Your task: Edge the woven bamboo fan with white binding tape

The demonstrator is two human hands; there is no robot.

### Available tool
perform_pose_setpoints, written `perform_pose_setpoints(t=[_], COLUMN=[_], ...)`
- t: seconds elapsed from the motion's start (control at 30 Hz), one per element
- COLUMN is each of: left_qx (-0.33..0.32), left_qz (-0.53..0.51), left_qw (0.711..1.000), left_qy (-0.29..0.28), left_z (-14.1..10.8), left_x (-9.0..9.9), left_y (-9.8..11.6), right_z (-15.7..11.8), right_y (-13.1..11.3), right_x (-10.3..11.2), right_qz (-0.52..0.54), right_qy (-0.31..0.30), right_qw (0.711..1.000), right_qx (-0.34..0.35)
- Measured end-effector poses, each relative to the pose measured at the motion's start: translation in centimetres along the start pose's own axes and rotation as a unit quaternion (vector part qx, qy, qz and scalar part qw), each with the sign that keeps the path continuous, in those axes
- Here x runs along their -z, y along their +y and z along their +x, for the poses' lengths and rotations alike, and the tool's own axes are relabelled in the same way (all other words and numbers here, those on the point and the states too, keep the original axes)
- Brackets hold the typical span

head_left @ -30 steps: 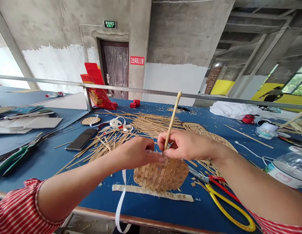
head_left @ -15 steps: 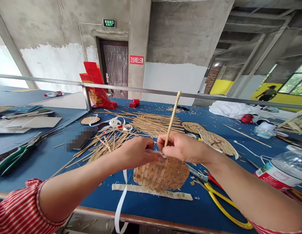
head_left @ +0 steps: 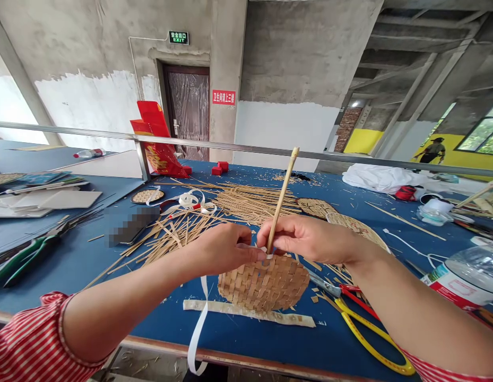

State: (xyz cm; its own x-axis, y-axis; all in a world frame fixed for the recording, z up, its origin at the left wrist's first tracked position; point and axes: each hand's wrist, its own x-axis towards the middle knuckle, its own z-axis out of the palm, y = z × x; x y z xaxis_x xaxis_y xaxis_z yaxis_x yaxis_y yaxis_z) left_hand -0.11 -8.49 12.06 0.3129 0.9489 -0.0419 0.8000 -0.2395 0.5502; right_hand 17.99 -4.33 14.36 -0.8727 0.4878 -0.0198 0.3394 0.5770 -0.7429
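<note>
A woven bamboo hand fan [head_left: 266,284] stands tilted above the table, its pale stick handle [head_left: 285,192] pointing up. My left hand [head_left: 232,245] is closed on a white ribbon [head_left: 197,334] where the handle meets the weave; the ribbon's tail hangs over the table's front edge. My right hand [head_left: 310,239] curls around the base of the handle, thumb and fingers close to the ribbon. Under the fan lies a pale flat strip [head_left: 286,318]. Scissors with red and yellow handles [head_left: 360,331] lie beneath my right forearm.
Thin bamboo strips [head_left: 250,204] are spread behind my hands. Finished-looking woven discs [head_left: 316,207] lie to the right of them. Green-handled shears [head_left: 27,260] are on the left, a clear plastic bottle [head_left: 465,276] on the right. A metal rail [head_left: 230,145] crosses behind; a person [head_left: 431,152] stands far off.
My right hand has shifted slightly right and its fingers have loosened a little at the handle's base. The handle leans slightly more to the right. My left hand stays nearly in place.
</note>
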Motion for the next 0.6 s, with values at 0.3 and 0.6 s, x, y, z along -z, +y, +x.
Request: perform_pose_setpoints(t=[0.3,0.6], left_qx=[-0.021,-0.014], left_qz=[-0.018,-0.039], left_qw=[1.000,0.999], left_qy=[-0.008,-0.030], left_z=[-0.3,-0.2], left_x=[-0.4,0.0], left_y=[-0.1,-0.3], right_z=[0.4,1.6], right_y=[-0.4,-0.7], right_x=[0.9,2.0], right_qz=[-0.033,0.033], right_qy=[-0.055,-0.125], right_qw=[0.995,0.991], right_qx=[0.071,0.028])
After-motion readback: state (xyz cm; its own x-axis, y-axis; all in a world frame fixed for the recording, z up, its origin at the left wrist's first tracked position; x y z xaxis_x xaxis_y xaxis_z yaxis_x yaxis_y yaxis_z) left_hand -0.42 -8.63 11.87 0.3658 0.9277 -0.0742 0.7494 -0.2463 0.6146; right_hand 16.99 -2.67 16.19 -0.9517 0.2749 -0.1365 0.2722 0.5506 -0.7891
